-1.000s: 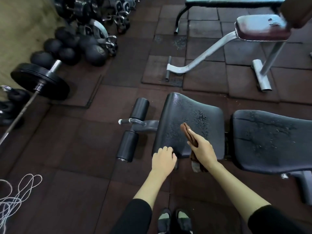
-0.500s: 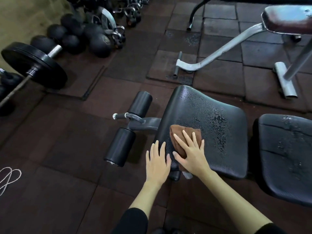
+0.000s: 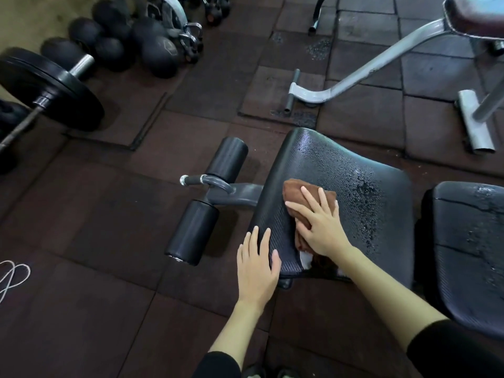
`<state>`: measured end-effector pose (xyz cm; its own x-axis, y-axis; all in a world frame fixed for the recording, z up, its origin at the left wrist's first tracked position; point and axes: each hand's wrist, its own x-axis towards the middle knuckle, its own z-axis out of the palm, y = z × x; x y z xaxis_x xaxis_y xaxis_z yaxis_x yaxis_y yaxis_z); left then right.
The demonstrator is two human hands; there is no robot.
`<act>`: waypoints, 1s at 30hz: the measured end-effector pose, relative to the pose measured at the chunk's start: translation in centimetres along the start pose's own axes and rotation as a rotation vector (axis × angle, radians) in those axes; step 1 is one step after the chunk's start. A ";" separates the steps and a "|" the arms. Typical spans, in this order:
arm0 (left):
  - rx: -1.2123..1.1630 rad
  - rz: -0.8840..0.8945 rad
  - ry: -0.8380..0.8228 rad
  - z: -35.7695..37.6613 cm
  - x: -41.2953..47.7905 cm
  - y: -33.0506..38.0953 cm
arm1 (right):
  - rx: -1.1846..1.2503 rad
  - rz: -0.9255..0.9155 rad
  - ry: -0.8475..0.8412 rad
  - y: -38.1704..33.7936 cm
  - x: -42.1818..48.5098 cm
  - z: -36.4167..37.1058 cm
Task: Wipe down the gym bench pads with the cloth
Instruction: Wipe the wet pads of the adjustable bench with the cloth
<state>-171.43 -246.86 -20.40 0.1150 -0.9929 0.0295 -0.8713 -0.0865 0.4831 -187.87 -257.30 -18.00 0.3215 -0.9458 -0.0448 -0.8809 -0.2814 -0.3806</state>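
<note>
While L hand (image 3: 256, 271) lies flat on pad (image 3: 341, 170), R hand (image 3: 320, 227), fingers straight, covers cloth (image 3: 293, 188).

The right hand (image 3: 321, 230) now presses the cloth (image 3: 297, 190) flat on the seat pad (image 3: 354, 170). The left hand (image 3: 256, 271) lies flat, no longer curled.
</note>
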 end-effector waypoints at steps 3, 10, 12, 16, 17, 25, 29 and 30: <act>-0.043 -0.005 0.007 0.0 0.0 -0.2 | 0.029 0.078 0.005 -1.1 0.3 0.1; -0.167 0.006 -0.040 -1.0 -0.5 -1.1 | 0.111 -0.158 -0.076 -1.2 -4.7 0.7; -0.197 -0.033 -0.040 -1.1 -0.8 -1.1 | 0.073 -0.237 -0.059 -1.1 -5.5 1.1; -0.243 -0.066 -0.037 -0.8 -0.9 -1.0 | 0.042 -0.195 -0.044 -0.1 -2.7 0.8; -0.250 -0.071 -0.032 -0.7 -0.9 -1.0 | 0.053 -0.133 -0.022 0.0 -1.3 0.5; -0.448 -0.186 0.009 -0.8 -1.2 -1.2 | 0.201 0.015 0.063 -4.1 -0.5 1.3; -0.548 -0.252 0.012 -0.7 -2.4 -1.6 | 0.063 -0.442 -0.031 -5.4 -5.7 3.0; -0.551 -0.247 0.014 -0.7 -2.6 -1.7 | 0.027 -0.520 -0.045 -5.1 -6.0 2.7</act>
<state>-169.87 -244.07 -20.70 0.2920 -0.9474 -0.1314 -0.4434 -0.2558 0.8591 -184.37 -249.80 -18.34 0.7294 -0.6738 0.1176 -0.5913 -0.7076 -0.3868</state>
